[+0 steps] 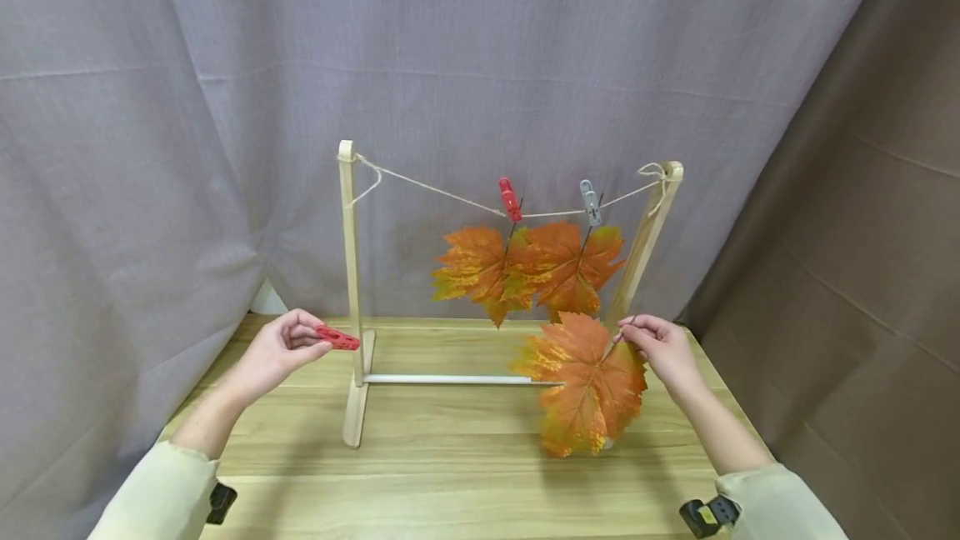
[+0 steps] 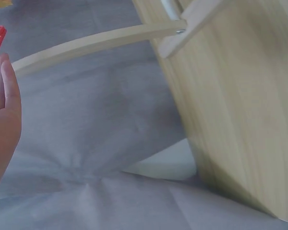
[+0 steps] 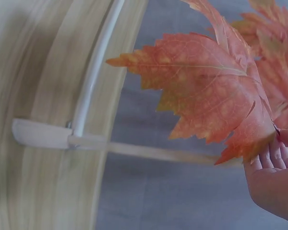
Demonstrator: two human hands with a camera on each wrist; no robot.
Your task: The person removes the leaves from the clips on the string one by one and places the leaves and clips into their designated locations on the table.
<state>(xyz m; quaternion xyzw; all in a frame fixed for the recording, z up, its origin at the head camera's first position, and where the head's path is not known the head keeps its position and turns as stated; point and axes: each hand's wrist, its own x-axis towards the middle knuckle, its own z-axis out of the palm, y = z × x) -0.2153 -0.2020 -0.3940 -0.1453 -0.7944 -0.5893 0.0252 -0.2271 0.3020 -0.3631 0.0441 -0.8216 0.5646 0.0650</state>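
Note:
Between thumb and fingers, my left hand (image 1: 279, 350) pinches a red clothespin (image 1: 337, 338) just left of the rack's left post. My right hand (image 1: 663, 348) pinches the thin dark stem of an orange maple leaf (image 1: 588, 386), which hangs in front of the right post's lower part. Behind it, two more orange leaves hang from a string (image 1: 435, 187). A red clothespin (image 1: 510, 199) holds the left leaf (image 1: 480, 267) by its stem; a grey clothespin (image 1: 590, 202) holds the right leaf (image 1: 573, 265). In the right wrist view the held leaf (image 3: 201, 86) covers part of the rack.
The wooden rack has a left post (image 1: 349, 257), a right post (image 1: 647, 240) and a white lower bar (image 1: 450, 379). It stands on a wood-grain table (image 1: 420, 473). Grey curtain (image 1: 420, 48) hangs behind, and a brown curtain (image 1: 862, 273) hangs on the right.

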